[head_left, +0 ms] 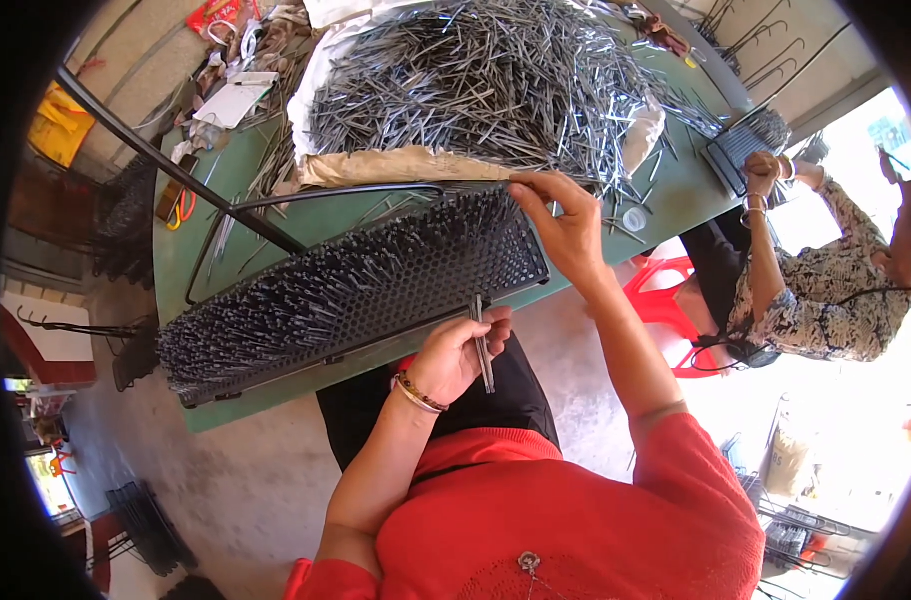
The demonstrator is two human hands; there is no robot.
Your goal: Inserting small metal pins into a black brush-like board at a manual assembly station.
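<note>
In front of me a long black perforated rack [376, 275] lies slantwise along the table's near edge. Thin dark metal rods [266, 310] stand upright in many of its holes, and bare holes show along its near side and right end. My left hand [456, 355] is closed around a small bundle of loose metal rods [484, 345], just off the rack's near edge. At the rack's far right corner, my right hand [566, 222] has thumb and fingertips pinched together by the standing rods. Whatever is between those fingertips is too small to make out.
A big heap of loose rods [476, 80] fills a paper-lined tray behind the rack on the green table [676, 205]. Orange-handled scissors [182, 208] lie at left, a small clear cap [634, 218] at right. Another person's hands [763, 172] work at a second rack [741, 150].
</note>
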